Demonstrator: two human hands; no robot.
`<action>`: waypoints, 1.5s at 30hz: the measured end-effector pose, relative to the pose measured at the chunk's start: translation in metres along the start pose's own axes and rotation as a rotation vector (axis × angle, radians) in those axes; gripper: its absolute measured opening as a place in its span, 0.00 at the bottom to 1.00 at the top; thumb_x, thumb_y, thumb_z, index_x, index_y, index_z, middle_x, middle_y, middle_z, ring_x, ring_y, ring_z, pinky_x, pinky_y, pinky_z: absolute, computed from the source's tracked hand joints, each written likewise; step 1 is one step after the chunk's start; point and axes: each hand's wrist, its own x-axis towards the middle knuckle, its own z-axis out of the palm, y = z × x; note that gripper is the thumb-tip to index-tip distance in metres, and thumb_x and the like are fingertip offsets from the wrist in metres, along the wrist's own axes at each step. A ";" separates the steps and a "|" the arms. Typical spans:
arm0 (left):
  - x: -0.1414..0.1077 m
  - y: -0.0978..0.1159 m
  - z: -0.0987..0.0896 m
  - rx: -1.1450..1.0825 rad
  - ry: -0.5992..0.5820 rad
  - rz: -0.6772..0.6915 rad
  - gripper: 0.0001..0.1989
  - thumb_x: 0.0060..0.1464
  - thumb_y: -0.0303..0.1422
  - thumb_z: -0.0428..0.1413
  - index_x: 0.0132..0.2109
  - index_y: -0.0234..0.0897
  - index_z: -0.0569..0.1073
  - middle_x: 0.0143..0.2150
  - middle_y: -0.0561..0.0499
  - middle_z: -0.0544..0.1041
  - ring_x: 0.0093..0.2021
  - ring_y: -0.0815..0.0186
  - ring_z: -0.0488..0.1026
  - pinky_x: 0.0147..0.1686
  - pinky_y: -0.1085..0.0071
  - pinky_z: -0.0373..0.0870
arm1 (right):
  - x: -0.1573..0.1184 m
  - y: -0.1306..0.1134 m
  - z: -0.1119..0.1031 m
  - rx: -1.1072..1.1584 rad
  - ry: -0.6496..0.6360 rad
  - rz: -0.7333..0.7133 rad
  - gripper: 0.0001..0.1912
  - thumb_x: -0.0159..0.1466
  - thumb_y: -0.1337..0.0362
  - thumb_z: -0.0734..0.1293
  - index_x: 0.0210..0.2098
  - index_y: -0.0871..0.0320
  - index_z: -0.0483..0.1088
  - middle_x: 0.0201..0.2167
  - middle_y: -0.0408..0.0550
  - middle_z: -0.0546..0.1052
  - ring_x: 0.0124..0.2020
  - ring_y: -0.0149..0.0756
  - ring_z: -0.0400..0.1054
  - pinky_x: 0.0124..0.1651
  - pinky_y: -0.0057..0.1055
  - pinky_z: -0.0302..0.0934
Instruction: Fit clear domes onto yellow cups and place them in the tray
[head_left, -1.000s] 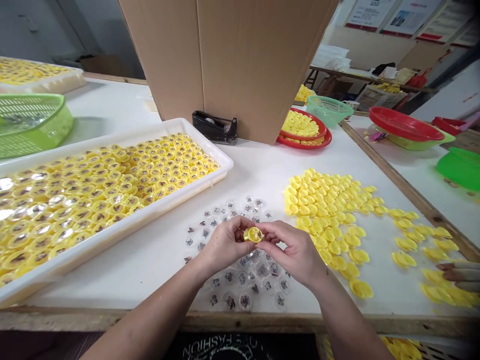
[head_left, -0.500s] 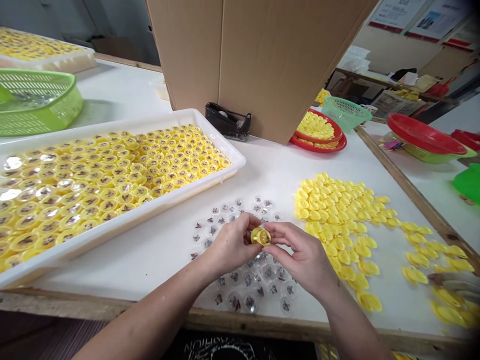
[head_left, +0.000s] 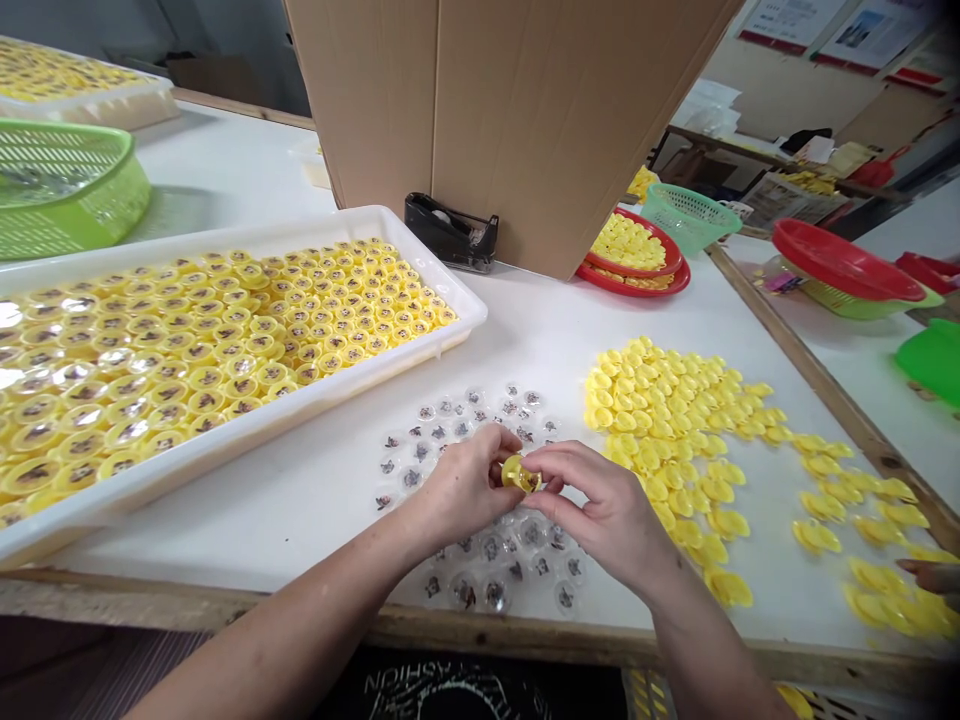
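Observation:
Between my hands is a small round yellow plastic piece (head_left: 513, 471), held above the white table. My left hand (head_left: 469, 480) is closed on its left side, thumb and fingers pinching it. My right hand (head_left: 592, 500) pinches at its right side, where a clear disc with a small printed figure seems to sit in the yellow ring; fingertips hide part of it. Under and around my hands lie clear domed discs (head_left: 491, 548) with small dark printed figures. To the right spreads a heap of yellow round pieces (head_left: 660, 410).
A long white tray (head_left: 420, 240) of yellow pieces with printed discs stands left. A black tape dispenser (head_left: 450, 232) sits before a cardboard box (head_left: 510, 120). Red plates (head_left: 679, 280) and a green basket (head_left: 112, 195) stand farther back. Another person's hand (head_left: 930, 575) is at the right edge.
My right fingers have shifted slightly over the yellow piece, covering more of its disc. The other person's hand has drawn back toward the right edge. The whole view has shifted a little.

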 end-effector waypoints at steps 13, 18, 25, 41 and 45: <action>0.002 -0.010 0.000 -0.302 -0.078 0.016 0.15 0.50 0.25 0.54 0.46 0.35 0.66 0.35 0.51 0.74 0.31 0.70 0.68 0.31 0.72 0.66 | -0.001 0.000 0.001 -0.120 0.095 -0.073 0.16 0.59 0.75 0.65 0.45 0.53 0.71 0.46 0.49 0.71 0.48 0.36 0.67 0.45 0.33 0.68; 0.002 -0.007 0.002 -0.263 -0.088 -0.002 0.14 0.49 0.24 0.54 0.45 0.35 0.67 0.35 0.51 0.74 0.28 0.72 0.66 0.26 0.74 0.62 | -0.001 0.002 0.004 -0.018 0.095 -0.026 0.13 0.58 0.70 0.69 0.43 0.53 0.73 0.40 0.46 0.71 0.38 0.33 0.68 0.36 0.29 0.68; 0.001 -0.004 0.002 -0.216 -0.057 -0.044 0.16 0.49 0.24 0.53 0.47 0.35 0.67 0.42 0.47 0.75 0.28 0.71 0.69 0.27 0.74 0.64 | -0.005 0.008 0.012 0.035 0.164 0.150 0.18 0.55 0.70 0.71 0.45 0.52 0.70 0.38 0.43 0.72 0.33 0.31 0.68 0.37 0.31 0.68; 0.004 -0.004 0.003 -0.457 -0.136 -0.088 0.16 0.55 0.29 0.51 0.51 0.37 0.72 0.39 0.49 0.77 0.34 0.70 0.73 0.36 0.73 0.73 | -0.005 0.010 0.007 0.034 0.127 -0.007 0.17 0.59 0.74 0.66 0.46 0.51 0.72 0.42 0.45 0.73 0.42 0.33 0.69 0.42 0.33 0.68; 0.003 -0.004 0.004 -0.344 -0.110 -0.070 0.17 0.55 0.28 0.49 0.51 0.38 0.72 0.37 0.50 0.77 0.33 0.69 0.74 0.35 0.72 0.73 | -0.006 0.009 0.006 0.017 0.117 0.009 0.17 0.60 0.74 0.66 0.46 0.51 0.72 0.42 0.44 0.74 0.40 0.32 0.70 0.42 0.32 0.68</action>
